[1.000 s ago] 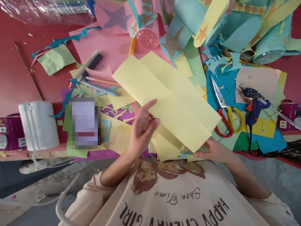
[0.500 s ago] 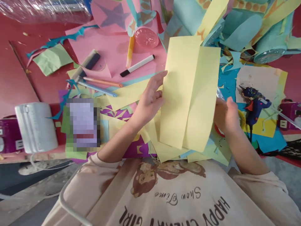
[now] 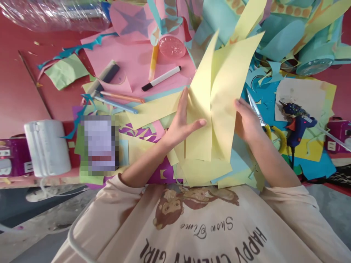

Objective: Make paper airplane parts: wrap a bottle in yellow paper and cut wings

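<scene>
Head view: left hand (image 3: 182, 126) thumb-pinches paper (image 3: 222, 91) by its crease, right hand (image 3: 246, 124) grips the edge, so folds stand up.

The left hand (image 3: 182, 126) and right hand (image 3: 246, 122) pinch a creased yellow sheet (image 3: 219, 98) from either side, its panels bowing up over the littered red table (image 3: 19, 91). A black-capped white marker (image 3: 161, 78) lies on pink paper (image 3: 131, 65) far left of the sheet; red-and-yellow scissors (image 3: 263, 117) and a blue glue gun (image 3: 296, 118) lie to the right.
</scene>
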The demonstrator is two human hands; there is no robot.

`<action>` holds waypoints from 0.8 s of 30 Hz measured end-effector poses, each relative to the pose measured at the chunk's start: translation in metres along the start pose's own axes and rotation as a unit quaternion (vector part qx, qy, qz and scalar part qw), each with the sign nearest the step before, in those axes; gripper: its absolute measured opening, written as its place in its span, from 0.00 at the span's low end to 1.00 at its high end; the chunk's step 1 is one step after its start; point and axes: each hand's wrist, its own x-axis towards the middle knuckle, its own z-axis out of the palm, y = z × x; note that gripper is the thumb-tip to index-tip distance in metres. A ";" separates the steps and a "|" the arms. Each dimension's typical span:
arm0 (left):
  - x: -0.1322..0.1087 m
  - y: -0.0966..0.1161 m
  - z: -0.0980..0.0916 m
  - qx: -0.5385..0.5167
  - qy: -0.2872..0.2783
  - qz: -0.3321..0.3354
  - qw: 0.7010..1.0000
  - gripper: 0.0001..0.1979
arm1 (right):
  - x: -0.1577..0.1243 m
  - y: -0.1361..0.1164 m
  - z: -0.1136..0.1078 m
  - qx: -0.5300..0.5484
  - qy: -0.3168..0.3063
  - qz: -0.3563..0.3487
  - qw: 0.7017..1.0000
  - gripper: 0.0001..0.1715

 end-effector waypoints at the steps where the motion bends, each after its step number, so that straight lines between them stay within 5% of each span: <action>1: 0.000 0.004 0.001 -0.011 -0.010 0.001 1.000 0.49 | -0.002 0.000 0.001 0.021 -0.025 0.020 0.999 0.15; 6: 0.004 0.016 0.006 -0.099 -0.053 0.000 0.994 0.43 | -0.005 0.001 -0.002 0.052 -0.131 0.083 0.987 0.17; 13: 0.007 0.020 -0.003 -0.234 -0.039 -0.131 0.963 0.26 | 0.003 -0.004 -0.017 0.040 -0.071 0.007 0.997 0.16; 19: -0.001 0.013 0.001 -0.072 0.039 -0.021 0.996 0.32 | 0.003 -0.004 -0.015 0.035 -0.070 0.025 0.997 0.18; 24: -0.007 -0.003 0.001 0.048 0.067 0.026 0.996 0.31 | 0.007 0.002 -0.011 0.055 -0.051 0.063 0.995 0.16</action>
